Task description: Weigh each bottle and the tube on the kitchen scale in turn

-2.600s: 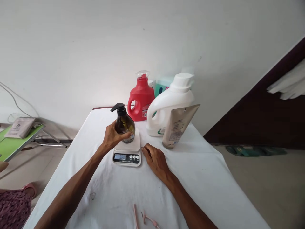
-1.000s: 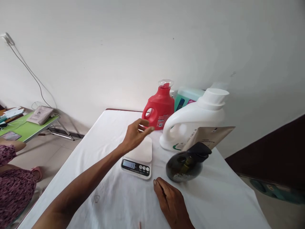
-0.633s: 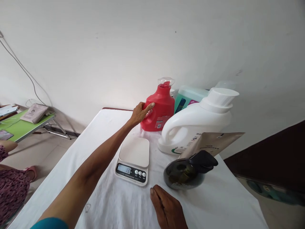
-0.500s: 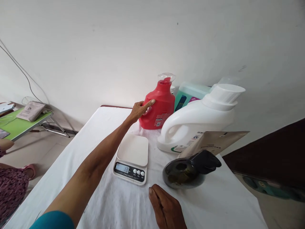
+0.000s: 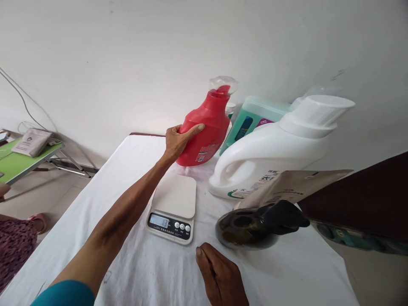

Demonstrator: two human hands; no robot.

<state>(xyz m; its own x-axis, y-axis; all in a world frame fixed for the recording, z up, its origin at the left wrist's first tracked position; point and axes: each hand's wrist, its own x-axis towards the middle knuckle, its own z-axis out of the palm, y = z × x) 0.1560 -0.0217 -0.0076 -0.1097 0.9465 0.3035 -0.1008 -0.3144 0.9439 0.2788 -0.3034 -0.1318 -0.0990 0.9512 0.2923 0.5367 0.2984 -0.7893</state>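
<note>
My left hand (image 5: 181, 139) grips the handle side of a red detergent bottle (image 5: 205, 127), its thumb lying across the bottle's front. The bottle leans to the right, with a clear plastic cover over its red cap. In front of it, a white kitchen scale (image 5: 175, 197) lies on the cloth, its pan bare and its display lit. My right hand (image 5: 223, 276) rests as a closed fist on the cloth, near the scale's front right corner. Nothing shows in the fist. Beside it is a dark bottle with a black pump top (image 5: 245, 228).
A large white detergent jug (image 5: 264, 159) stands right of the scale, with a beige pouch (image 5: 287, 187) before it. Behind are a green liquid jug (image 5: 251, 123) and the wall. Left of the white-covered table (image 5: 117, 182) is a green folding table (image 5: 19, 163); a person's patterned clothing (image 5: 15, 250) shows nearby.
My left hand has raised the red bottle slightly and shifted it left, and its lean to the right has grown. My right fist has stayed in place. The camera view has shifted a little.
</note>
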